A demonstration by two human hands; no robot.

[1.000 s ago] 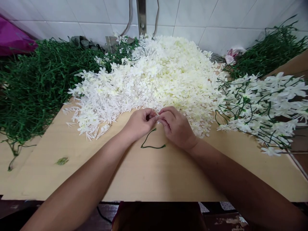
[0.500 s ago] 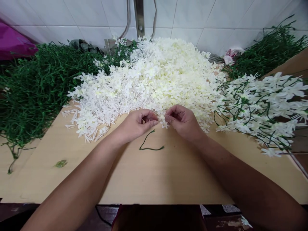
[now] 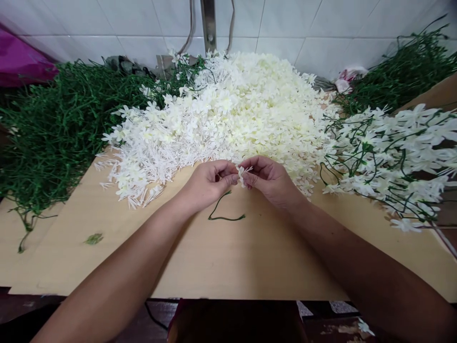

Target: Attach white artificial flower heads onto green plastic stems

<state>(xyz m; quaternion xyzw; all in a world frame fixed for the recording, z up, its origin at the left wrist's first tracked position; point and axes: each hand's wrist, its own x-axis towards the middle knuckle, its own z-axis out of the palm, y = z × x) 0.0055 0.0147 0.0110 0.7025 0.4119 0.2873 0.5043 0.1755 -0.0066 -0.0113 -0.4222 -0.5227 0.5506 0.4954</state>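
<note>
A small white artificial flower [image 3: 241, 176] is pinched between my two hands at the middle of the table, with thin white stamens sticking out to its right. My left hand [image 3: 211, 185] is closed, thumb and forefinger on the flower's left side. From the right, my right hand [image 3: 272, 181] grips it with closed fingers. Just below my left hand a bent green plastic stem [image 3: 226, 218] lies on the board. Behind both hands rises a big heap of loose white petals and flowers [image 3: 257, 114], with white stamens [image 3: 164, 159] at its left front.
Green stems are piled at the left [image 3: 64, 124] and far right [image 3: 403, 76]. Assembled white flowers on stems [image 3: 392, 157] lie at the right. A tiled wall [image 3: 282, 24] stands behind the table. A greenish scrap [image 3: 94, 238] is at the left front.
My hands have come closer together, and the flower between them has turned so its stamens now point right. The view has shifted slightly.
</note>
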